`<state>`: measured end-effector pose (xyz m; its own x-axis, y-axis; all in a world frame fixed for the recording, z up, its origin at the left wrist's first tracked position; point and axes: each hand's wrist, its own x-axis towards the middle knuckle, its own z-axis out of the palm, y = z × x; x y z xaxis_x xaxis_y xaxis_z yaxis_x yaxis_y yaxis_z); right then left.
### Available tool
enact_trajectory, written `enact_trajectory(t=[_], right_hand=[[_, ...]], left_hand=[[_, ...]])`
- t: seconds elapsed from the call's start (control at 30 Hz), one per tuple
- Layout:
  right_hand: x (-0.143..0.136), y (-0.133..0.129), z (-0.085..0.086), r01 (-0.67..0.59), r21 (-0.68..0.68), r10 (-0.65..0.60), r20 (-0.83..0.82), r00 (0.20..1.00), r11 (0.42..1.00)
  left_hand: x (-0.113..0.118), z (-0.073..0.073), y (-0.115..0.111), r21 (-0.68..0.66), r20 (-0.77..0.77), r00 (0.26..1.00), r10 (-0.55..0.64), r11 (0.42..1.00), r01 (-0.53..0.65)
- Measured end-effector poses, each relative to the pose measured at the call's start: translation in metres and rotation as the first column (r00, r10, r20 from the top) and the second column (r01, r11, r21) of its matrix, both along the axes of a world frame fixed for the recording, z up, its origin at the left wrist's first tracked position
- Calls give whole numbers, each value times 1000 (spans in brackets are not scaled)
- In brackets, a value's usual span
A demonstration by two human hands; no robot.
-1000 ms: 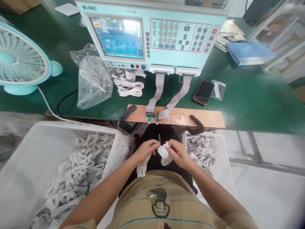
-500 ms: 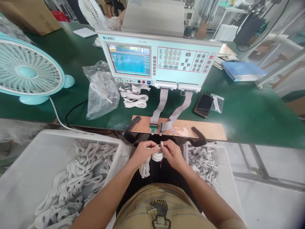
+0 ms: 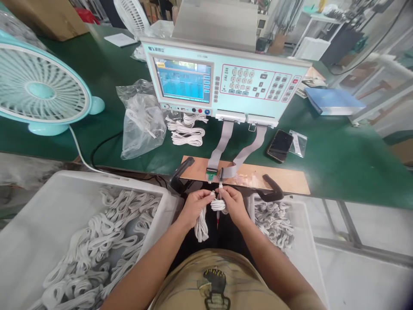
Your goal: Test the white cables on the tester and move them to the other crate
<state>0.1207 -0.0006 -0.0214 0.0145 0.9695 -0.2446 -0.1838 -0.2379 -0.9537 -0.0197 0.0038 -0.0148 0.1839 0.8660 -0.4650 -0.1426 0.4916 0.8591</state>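
My left hand (image 3: pixel 196 206) is closed on one end of a white cable, its small plug pointing up at the fingertips. A bundled white cable (image 3: pixel 201 226) hangs below that hand. Between my hands the coiled cable (image 3: pixel 218 204) shows in tight loops. My right hand (image 3: pixel 234 202) pinches the other plug (image 3: pixel 221 186), which meets the right-hand connector at the board's front edge; whether it is fully seated I cannot tell. Left of it sits a small green circuit board (image 3: pixel 211 177). Grey ribbon cables (image 3: pixel 222 142) run from both connectors up to the tester (image 3: pixel 226 82).
A copper-coloured board (image 3: pixel 267 175) is held by black clamps (image 3: pixel 180 176) at the table edge. Bins of bundled cables stand left (image 3: pixel 151 185) and right (image 3: pixel 309 232). On the green table lie a fan (image 3: pixel 41 90), plastic bag (image 3: pixel 142 129), cable bundles (image 3: pixel 187 137), phone (image 3: pixel 280 145) and blue folder (image 3: pixel 334 101).
My right hand has moved up, bringing its plug to the right-hand connector. My left hand has shifted slightly right with its plug. The view has shifted a little.
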Motion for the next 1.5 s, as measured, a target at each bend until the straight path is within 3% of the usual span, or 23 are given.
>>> enact_trajectory(t=[0.1, 0.23, 0.43, 0.6, 0.87, 1.03, 1.5], right_hand=[[-5, 1, 5, 20, -90, -32, -127, 991, 996], [-11, 5, 10, 65, -164, -97, -197, 975, 984], [-7, 8, 11, 14, -125, -37, -190, 981, 992], [-2, 10, 9, -8, -64, 1, -114, 994, 998], [-2, 10, 7, 5, -49, -8, -71, 997, 999], [-3, 9, 7, 14, -56, -17, -51, 999, 998], [-9, 9, -3, 44, -31, -46, -78, 996, 999]], left_hand=[[-6, 5, 5, 172, -130, 984, -125, 974, 147], [-13, 7, 11, 237, -217, 959, -184, 943, 235], [-3, -1, 12, 267, -161, 986, 34, 964, 11], [4, -3, 11, 290, -117, 986, 117, 954, -79], [20, -10, 4, 114, 149, 951, 272, 950, -290], [23, -9, 2, 128, 161, 940, 300, 938, -322], [20, -10, 19, 184, 38, 978, 207, 960, -211]])
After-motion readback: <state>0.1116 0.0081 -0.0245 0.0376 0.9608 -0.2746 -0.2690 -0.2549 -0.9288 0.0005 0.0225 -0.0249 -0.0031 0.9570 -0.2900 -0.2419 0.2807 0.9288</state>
